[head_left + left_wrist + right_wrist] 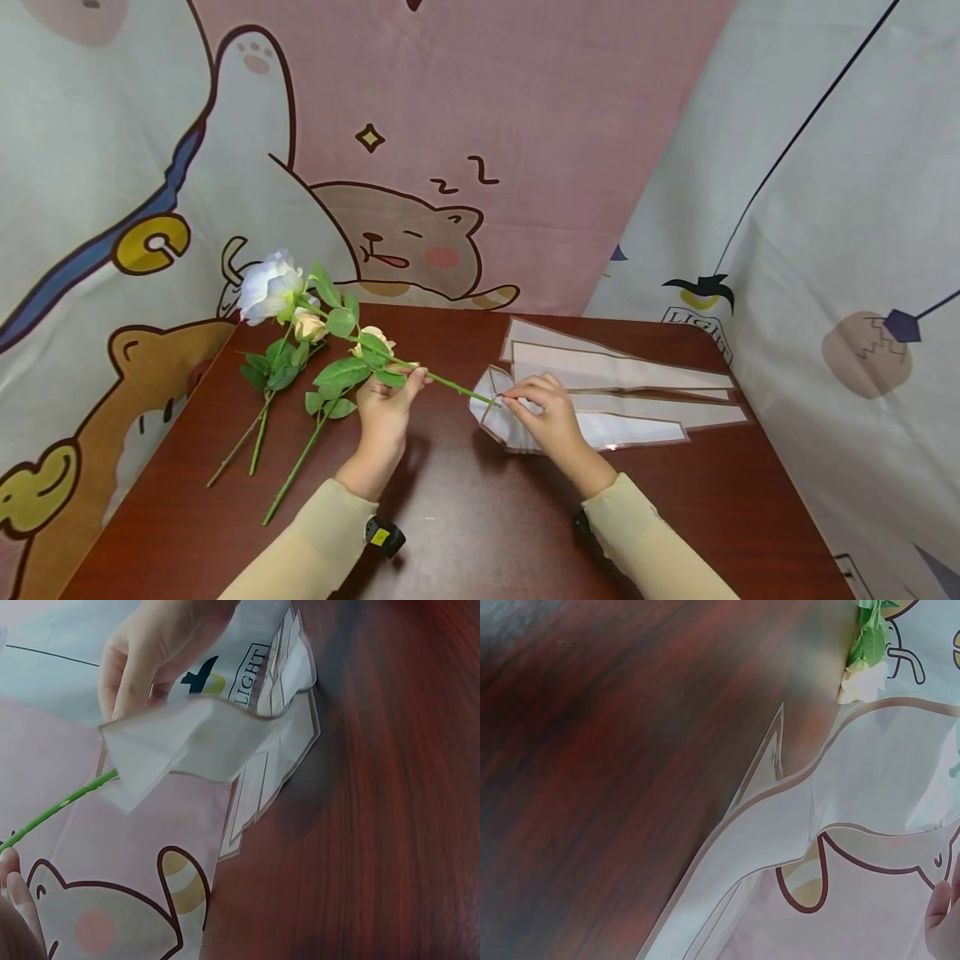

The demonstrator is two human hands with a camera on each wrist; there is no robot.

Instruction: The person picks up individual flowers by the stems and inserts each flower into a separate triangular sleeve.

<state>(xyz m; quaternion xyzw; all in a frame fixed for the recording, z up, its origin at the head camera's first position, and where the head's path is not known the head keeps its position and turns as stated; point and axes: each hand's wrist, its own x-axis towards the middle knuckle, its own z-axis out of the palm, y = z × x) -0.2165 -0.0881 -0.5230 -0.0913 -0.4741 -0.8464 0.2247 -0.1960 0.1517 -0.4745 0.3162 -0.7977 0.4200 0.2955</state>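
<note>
My left hand (386,412) holds a green flower stem (453,386) between thumb and fingers. Leafy at its upper part, the stem runs up and left toward a large white rose (268,287). The stem's lower end meets the edge of a white, brown-bordered wrapping sheet (517,429). My right hand (555,421) pinches that sheet at its left end, beside the stem tip. The left wrist view shows the sheet (180,742) lifted and bent, its corner overlapping the end of the stem (64,804). Part of the right fingers is hidden behind it.
Left of my left hand lie more flowers, with a peach bud (309,325), a pale yellow rose (375,340) and bare stems (292,475). Several more bordered sheets (622,367) fan out rightward on the dark wooden table (465,533). A cartoon-printed cloth (525,100) hangs behind.
</note>
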